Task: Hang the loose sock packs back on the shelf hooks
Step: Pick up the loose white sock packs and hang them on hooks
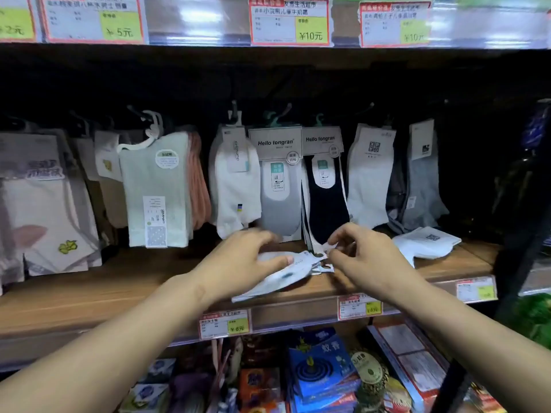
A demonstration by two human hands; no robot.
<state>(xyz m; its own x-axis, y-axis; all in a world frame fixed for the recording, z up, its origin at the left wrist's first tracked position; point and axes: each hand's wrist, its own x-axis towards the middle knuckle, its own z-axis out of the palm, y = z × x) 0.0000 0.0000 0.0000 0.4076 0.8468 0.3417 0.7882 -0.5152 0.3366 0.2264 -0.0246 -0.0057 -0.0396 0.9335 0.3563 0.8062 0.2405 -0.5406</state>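
A small stack of loose white sock packs [277, 278] lies on the wooden shelf [119, 287] just below the hanging rows. My left hand [244, 260] rests on top of the stack, thumb pressed on the upper pack. My right hand [362, 256] pinches the white hanger tab [323, 253] at the stack's right end. Another loose white sock pack [426, 241] lies flat on the shelf further right. Above, sock packs hang from hooks [277, 114], among them two "Hello tongran" packs, one grey [278, 180] and one navy [326, 186].
More hanging socks fill the left side: a pale green pair [155, 189] and cream pairs with a yellow flower [50, 222]. Price tags [225, 323] line the shelf's front edge. Below stand boxes of mosquito coils [322, 365]. A dark upright post [518, 204] borders the right.
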